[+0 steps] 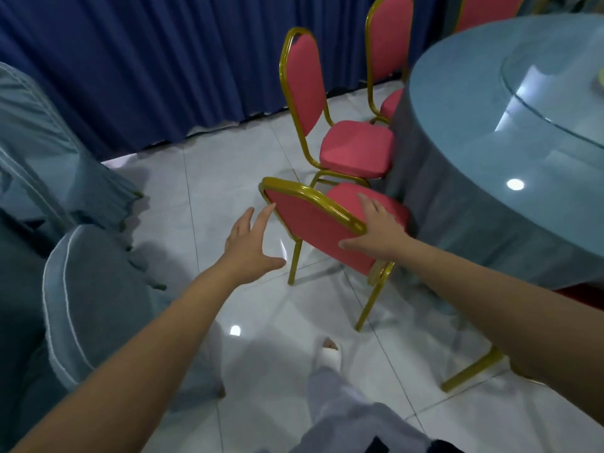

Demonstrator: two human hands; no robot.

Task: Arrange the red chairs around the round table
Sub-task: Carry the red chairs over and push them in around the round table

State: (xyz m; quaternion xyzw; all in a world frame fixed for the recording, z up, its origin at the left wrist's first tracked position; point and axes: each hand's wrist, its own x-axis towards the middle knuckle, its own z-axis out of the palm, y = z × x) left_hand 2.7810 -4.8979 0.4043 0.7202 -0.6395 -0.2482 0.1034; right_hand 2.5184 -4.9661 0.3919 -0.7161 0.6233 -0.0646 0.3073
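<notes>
- Nearest red chair (pixel 313 223): gold frame, backrest towards the person, seat front up against the round table (pixel 457 132) cloth.
- Right hand (pixel 379 233): rests on the backrest's top right corner, fingers fairly straight over the gold rail, thumb spread on the back pad. No tight clasp.
- Left hand (pixel 248 246): wide, fingers spread, fingertips just beside the backrest's left edge. Contact: cannot tell.
- Second red chair (pixel 356 148) just behind the first, seat at the cloth; third red chair (pixel 389 44) further round the table.
</notes>
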